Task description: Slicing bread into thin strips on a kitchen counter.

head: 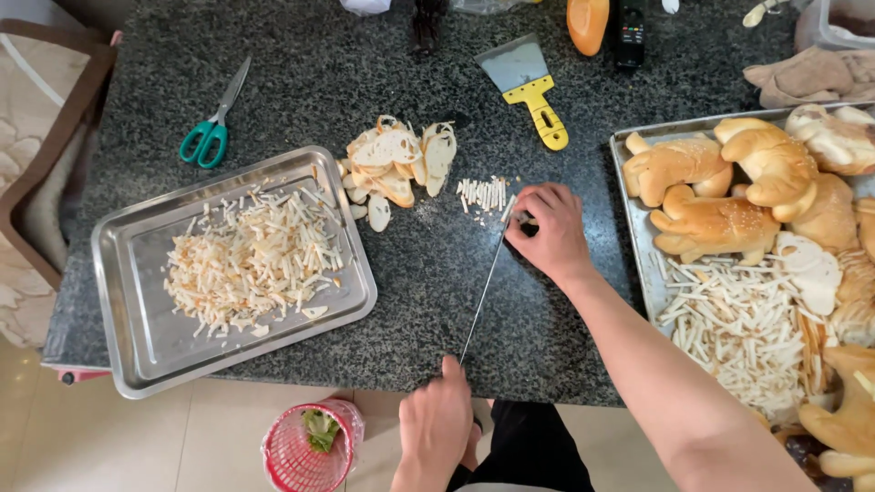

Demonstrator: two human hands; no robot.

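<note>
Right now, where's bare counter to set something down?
Free: dark counter between the green scissors and yellow scraper; also between the left tray and knife. Crowded: around the bread slices, cut sticks, and the right tray.

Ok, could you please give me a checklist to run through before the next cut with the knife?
1. Left hand closed around the handle of the knife: ok.
2. Right hand steadying the tip end, fingertips clear of the edge: cannot tell, the fingers are curled over it.
3. Blade over bare counter, nothing stray under it: ok.
4. Cut sticks lying beside the tip, apart from the uncut bread: ok.
5. Bread slices stacked close by, next to the tip end: ok.
6. Left tray has bare metal around its heap for more sticks: ok.
</note>
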